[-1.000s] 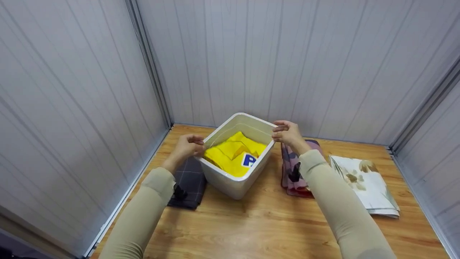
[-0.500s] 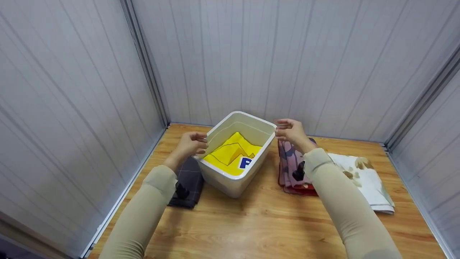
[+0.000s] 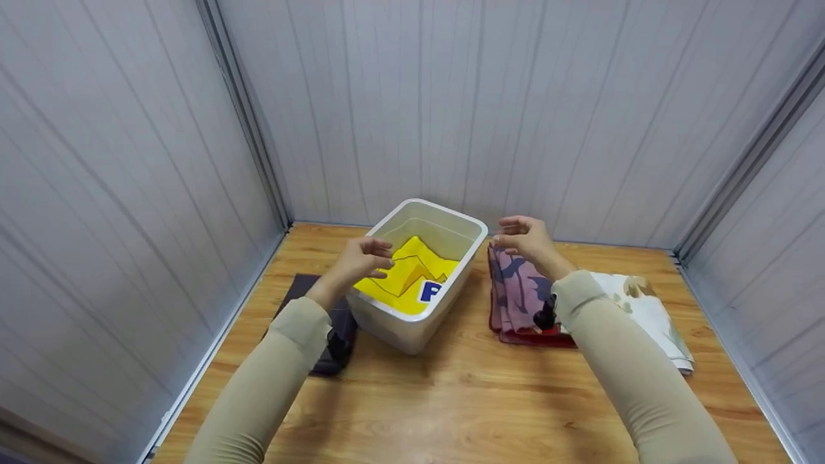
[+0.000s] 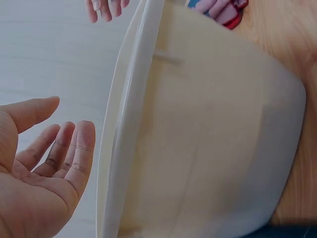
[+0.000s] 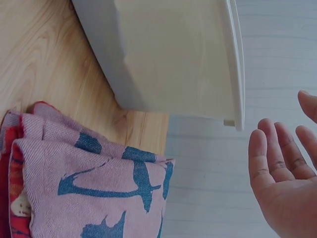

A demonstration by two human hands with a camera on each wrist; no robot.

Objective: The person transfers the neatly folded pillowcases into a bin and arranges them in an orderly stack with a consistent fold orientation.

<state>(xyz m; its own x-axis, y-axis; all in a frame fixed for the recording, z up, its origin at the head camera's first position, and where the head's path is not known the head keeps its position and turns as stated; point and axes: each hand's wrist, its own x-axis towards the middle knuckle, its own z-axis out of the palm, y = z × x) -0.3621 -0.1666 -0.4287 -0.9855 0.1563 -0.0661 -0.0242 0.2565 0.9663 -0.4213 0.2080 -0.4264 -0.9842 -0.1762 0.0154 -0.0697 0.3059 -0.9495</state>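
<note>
A white plastic bin (image 3: 399, 328) stands at an angle on the wooden floor, with a folded yellow cloth (image 3: 403, 270) bearing a blue letter patch inside it. My left hand (image 3: 361, 263) hovers over the bin's left rim, fingers loosely bent and holding nothing; the left wrist view shows it apart from the rim (image 4: 131, 99). To the right of the bin, my right hand (image 3: 528, 243) hangs in the air with relaxed fingers and nothing in them. Below it lies a folded pink and blue patterned cloth (image 5: 99, 183) with red edges.
A dark folded cloth (image 3: 300, 290) lies left of the bin, partly hidden by the left arm. On the right is a white folded cloth with brown flowers (image 3: 651, 322), partly behind the right sleeve. Pale panel walls (image 3: 387, 109) enclose the back and sides.
Both hands have come away from the bin's rim. The left hand has moved right and now hangs over the rim; the right hand stands farther from the bin. The view has turned slightly right.
</note>
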